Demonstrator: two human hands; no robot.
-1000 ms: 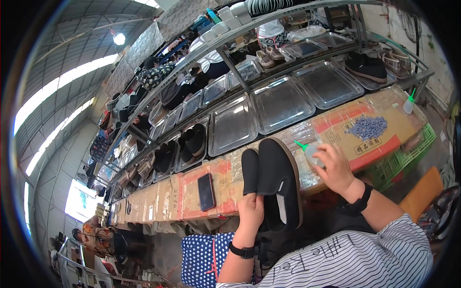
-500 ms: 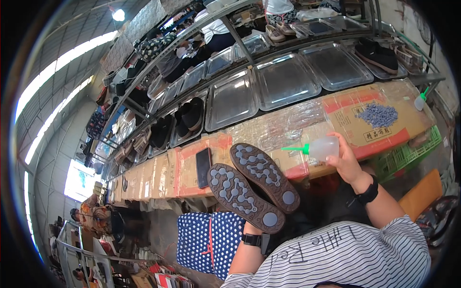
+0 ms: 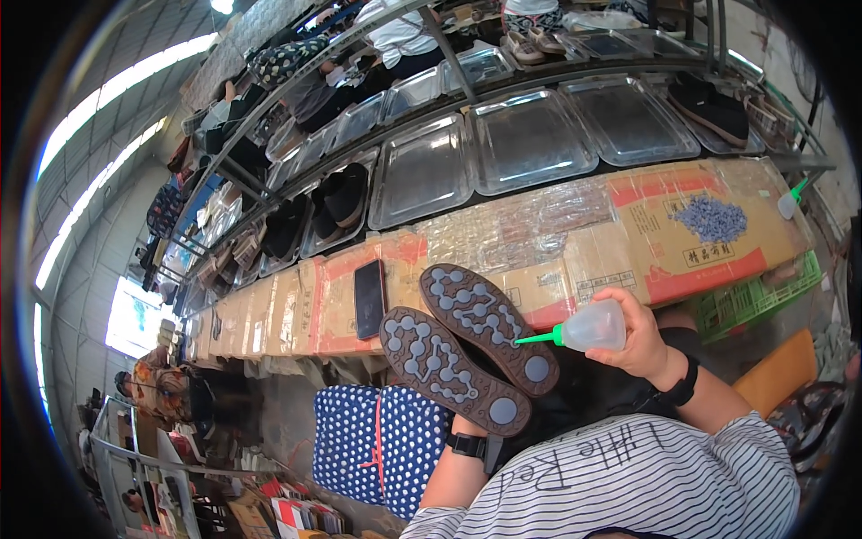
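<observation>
Closest in, the left hand point(image 3: 476, 429) is mostly hidden beneath a pair of dark shoes point(image 3: 467, 355) turned soles-up with grey round-studded treads, apparently gripping them from below, though I cannot tell how tightly. Just to its right, the right hand point(image 3: 639, 337) is closed around a translucent squeeze bottle point(image 3: 593, 327) whose green nozzle point(image 3: 536, 339) meets the nearer sole's edge. Too hard a squeeze could smear glue across the tread, I'd judge, or drip towards the black phone point(image 3: 369, 297) on the cardboard-covered bench point(image 3: 682, 234) beyond the hands.
</observation>
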